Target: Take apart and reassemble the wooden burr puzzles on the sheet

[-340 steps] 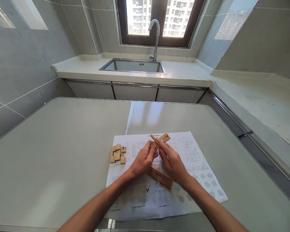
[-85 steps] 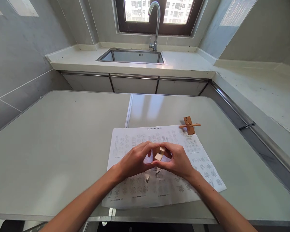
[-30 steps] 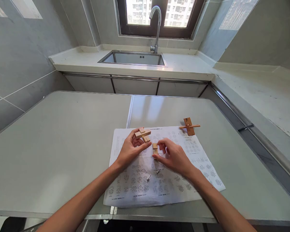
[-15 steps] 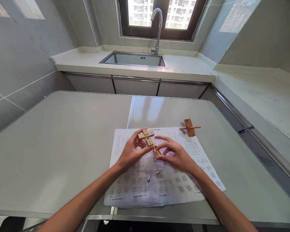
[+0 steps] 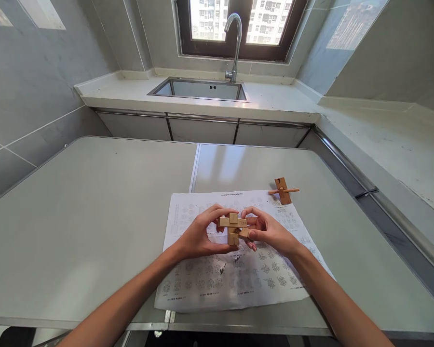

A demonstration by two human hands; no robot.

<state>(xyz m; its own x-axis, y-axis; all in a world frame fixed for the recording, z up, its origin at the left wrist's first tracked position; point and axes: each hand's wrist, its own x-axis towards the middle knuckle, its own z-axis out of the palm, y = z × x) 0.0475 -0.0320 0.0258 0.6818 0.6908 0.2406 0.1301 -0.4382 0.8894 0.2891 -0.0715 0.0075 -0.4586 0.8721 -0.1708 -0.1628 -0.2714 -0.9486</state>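
Over the middle of the printed sheet point(image 5: 188, 291), my left hand point(image 5: 200, 234) grips a wooden interlocking puzzle point(image 5: 233, 222) made of light crossed blocks. Its thumb is under the lower end and its fingers are at the top and behind. My right hand point(image 5: 273, 232) pinches a short wooden block point(image 5: 245, 234) between thumb and fingers, at the right side of the puzzle. The block touches or nearly touches the crossed pieces; whether it sits in a notch I cannot tell. Some fingertips are hidden behind the wood.
A brown flat wooden piece with a rod across it point(image 5: 283, 191) lies at the sheet's upper right corner. Two small dark scraps or torn spots point(image 5: 222, 268) show on the paper. Beyond the grey table point(image 5: 94, 217) are a counter, a sink point(image 5: 202, 87) and a faucet point(image 5: 235, 43).
The puzzle has turned upright and come slightly lower and right. My right hand has brought the loose block up against its right side, and both hands have shifted with it.
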